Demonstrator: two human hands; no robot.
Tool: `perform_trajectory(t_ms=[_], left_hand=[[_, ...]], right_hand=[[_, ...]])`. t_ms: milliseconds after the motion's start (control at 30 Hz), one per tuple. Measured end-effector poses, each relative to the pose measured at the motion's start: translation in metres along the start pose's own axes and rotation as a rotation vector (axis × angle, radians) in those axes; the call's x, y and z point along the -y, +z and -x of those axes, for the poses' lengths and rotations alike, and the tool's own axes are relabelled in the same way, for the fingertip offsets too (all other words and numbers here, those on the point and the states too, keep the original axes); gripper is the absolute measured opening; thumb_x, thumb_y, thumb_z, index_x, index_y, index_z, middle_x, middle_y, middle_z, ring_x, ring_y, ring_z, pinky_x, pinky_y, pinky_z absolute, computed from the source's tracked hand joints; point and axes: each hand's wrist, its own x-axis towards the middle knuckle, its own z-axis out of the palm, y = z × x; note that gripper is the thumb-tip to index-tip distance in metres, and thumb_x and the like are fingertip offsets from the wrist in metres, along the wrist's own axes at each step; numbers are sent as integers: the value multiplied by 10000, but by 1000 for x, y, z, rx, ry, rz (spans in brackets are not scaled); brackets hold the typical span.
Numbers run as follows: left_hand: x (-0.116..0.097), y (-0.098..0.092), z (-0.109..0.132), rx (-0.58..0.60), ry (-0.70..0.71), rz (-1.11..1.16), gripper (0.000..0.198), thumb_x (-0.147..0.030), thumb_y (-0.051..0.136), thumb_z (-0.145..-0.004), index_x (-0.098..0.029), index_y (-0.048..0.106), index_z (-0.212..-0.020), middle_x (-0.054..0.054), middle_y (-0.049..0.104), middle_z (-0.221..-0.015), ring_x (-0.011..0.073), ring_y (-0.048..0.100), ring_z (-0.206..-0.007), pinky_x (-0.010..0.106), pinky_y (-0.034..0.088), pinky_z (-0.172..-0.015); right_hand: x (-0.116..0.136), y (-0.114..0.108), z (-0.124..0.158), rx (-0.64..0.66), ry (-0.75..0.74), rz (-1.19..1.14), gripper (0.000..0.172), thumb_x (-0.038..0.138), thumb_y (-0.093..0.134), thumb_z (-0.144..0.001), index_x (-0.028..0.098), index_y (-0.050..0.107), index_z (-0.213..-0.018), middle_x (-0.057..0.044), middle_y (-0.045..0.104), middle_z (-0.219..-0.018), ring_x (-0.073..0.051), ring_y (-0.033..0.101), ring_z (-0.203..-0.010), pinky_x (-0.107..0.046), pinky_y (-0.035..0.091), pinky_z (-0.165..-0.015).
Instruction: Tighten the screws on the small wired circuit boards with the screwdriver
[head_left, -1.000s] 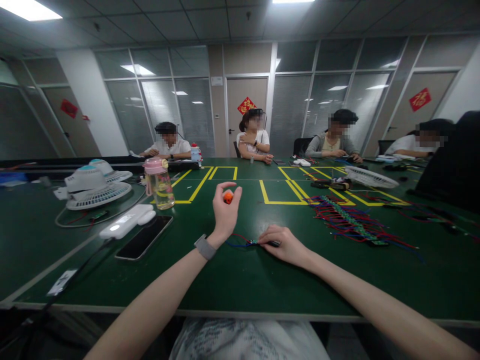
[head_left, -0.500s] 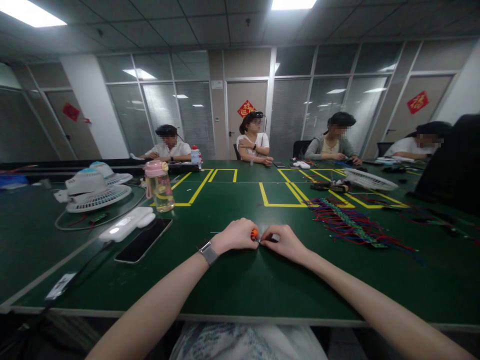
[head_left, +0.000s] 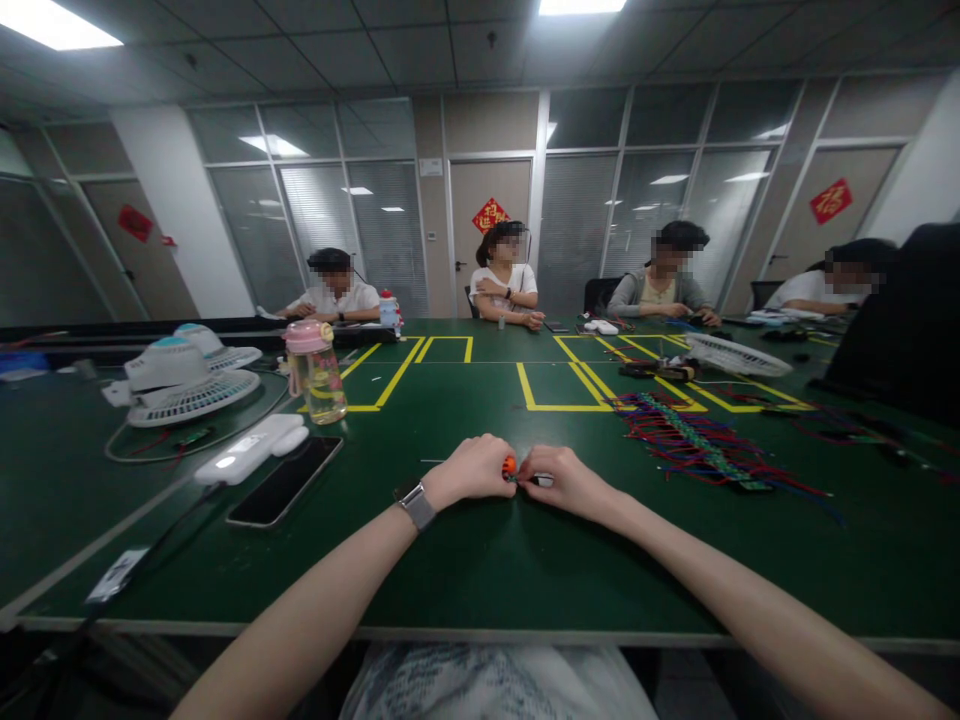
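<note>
My left hand (head_left: 476, 468), with a watch on its wrist, is closed around what looks like a screwdriver. Its orange and black handle end (head_left: 510, 465) shows by the thumb, and a thin metal shaft (head_left: 430, 461) sticks out on the other side. At the left fingertips is a tiny greenish piece (head_left: 513, 479), perhaps a circuit board. Opposite it, my right hand (head_left: 561, 478) is closed in a pinch, its fingertips almost touching the left ones. What it pinches is too small to name. A small white and black item (head_left: 541, 481) shows under the right palm.
Right of my hands lies a row of green circuit boards (head_left: 686, 437) with red and blue wires. A phone (head_left: 286, 482), a white power strip (head_left: 251, 448), a pink-lidded bottle (head_left: 316, 375) and white fans (head_left: 187, 385) stand left. Several people sit across the green table (head_left: 450, 590).
My right hand has shifted slightly and its fingers have curled closer in, uncovering the white item under the palm. My left hand keeps its hold. The whole view has moved a little.
</note>
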Motion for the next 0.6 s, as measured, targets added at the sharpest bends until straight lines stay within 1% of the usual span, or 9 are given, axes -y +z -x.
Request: perform_trajectory(t_ms=[100, 167, 267, 333, 367, 400, 433, 500, 600], left_hand=[[0, 2, 0, 9, -14, -3, 192, -336, 644, -678, -198, 682, -805, 61, 682, -813, 204, 636, -762, 246, 438, -609], [1, 2, 0, 9, -15, -5, 200, -349, 638, -692, -203, 687, -819, 59, 680, -818, 205, 635, -777, 249, 441, -627], [3, -3, 1, -4, 14, 7, 271, -408, 651, -695, -222, 701, -886, 55, 671, -888, 211, 628, -818, 261, 445, -665], [6, -12, 3, -30, 41, 54, 434, -512, 677, -658, -244, 689, -999, 52, 648, -984, 213, 619, -863, 261, 444, -681], [7, -17, 4, -59, 43, 86, 530, -562, 672, -646, -247, 668, -1072, 53, 634, -1024, 214, 612, -887, 259, 444, -686], [8, -22, 5, -99, 41, 120, 576, -594, 657, -649, -242, 656, -1104, 53, 624, -1042, 211, 607, -898, 261, 446, -700], [9, -27, 6, -149, 38, 156, 573, -608, 645, -658, -242, 658, -1099, 48, 620, -1046, 203, 604, -893, 265, 448, -717], [11, -35, 7, -270, 22, 232, 494, -583, 623, -702, -239, 677, -1052, 41, 622, -1036, 188, 600, -877, 268, 454, -739], [13, -41, 7, -413, -6, 316, 370, -508, 612, -750, -220, 703, -964, 41, 639, -990, 178, 601, -861, 279, 455, -796]], right_hand=[[-1, -2, -2, -21, -38, 4, 130, 124, 569, -780, 183, 683, -765, -56, 702, -800, -170, 630, -769, -273, 492, -714], [-1, -3, -2, -46, -16, 13, 125, 130, 572, -775, 181, 686, -762, -60, 705, -800, -174, 628, -776, -280, 487, -717], [0, -7, -3, -82, 108, -8, 100, 129, 603, -729, 176, 690, -710, -46, 706, -749, -179, 630, -733, -300, 478, -726], [1, -9, -2, -137, 249, -94, 81, 154, 620, -713, 171, 689, -675, -36, 707, -711, -180, 635, -695, -303, 477, -716], [1, -9, -2, -169, 318, -164, 80, 175, 625, -713, 165, 689, -666, -36, 707, -698, -179, 638, -685, -299, 480, -706], [1, -9, -1, -198, 375, -245, 90, 200, 630, -716, 159, 690, -664, -39, 709, -694, -179, 641, -682, -294, 483, -696], [1, -8, -1, -218, 416, -328, 106, 225, 636, -719, 151, 690, -665, -45, 710, -692, -177, 642, -680, -287, 487, -685], [0, -5, 0, -225, 455, -461, 138, 261, 655, -712, 135, 689, -667, -52, 709, -680, -168, 638, -661, -277, 492, -664], [-1, 2, 0, -192, 475, -542, 173, 294, 677, -699, 123, 689, -679, -51, 705, -665, -149, 624, -618, -257, 486, -609]])
